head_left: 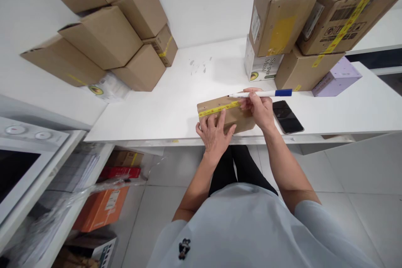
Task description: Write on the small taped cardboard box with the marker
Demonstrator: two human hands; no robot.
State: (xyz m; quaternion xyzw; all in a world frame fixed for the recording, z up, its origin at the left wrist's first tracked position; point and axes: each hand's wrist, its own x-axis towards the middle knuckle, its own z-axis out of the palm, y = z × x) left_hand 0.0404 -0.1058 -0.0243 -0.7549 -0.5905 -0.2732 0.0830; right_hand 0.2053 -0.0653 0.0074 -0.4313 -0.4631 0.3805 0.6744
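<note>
A small cardboard box (241, 115) with yellow printed tape along its top lies near the front edge of the white table. My left hand (216, 134) rests on it, fingers spread over the near side and touching the tape. Above the box's right end, my right hand (260, 106) grips a white marker (264, 94) with a blue end pointing right. The marker's dark tip points left, over the far edge of the box top; whether it touches the cardboard I cannot tell. Just right of my right hand lies a black phone (287, 116).
Stacked cardboard boxes (103, 37) stand at the back left. More boxes (282, 12) are piled at the back right, beside a purple box (337, 76). A microwave (28, 150) sits left, near a shelf and an orange box (102, 209). The white table (150, 117) has a front edge near my body.
</note>
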